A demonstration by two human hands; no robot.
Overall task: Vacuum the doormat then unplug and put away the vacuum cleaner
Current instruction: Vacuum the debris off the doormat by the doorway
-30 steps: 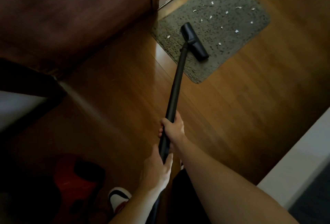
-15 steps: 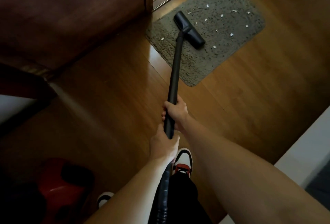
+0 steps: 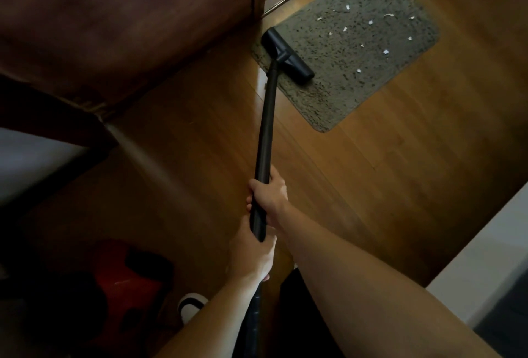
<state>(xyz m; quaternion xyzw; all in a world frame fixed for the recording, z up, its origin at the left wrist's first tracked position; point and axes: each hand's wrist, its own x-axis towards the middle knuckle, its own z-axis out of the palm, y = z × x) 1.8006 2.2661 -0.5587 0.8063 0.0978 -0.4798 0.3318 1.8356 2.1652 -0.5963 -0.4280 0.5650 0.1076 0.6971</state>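
Both left hand (image 3: 251,256) and right hand (image 3: 270,194) grip the wand (image 3: 265,129); nozzle (image 3: 287,54) on littered doormat (image 3: 363,72), wooden floor (image 3: 371,186).

Nozzle (image 3: 287,56) on doormat's (image 3: 371,52) left edge.

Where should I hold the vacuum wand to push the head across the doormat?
Grip the wand at its near end, where the slim straight tube slopes up toward you from the floor head on the doormat. Wrap each hand round it from above, as shown: right hand further along, left hand behind it at the tube's end.
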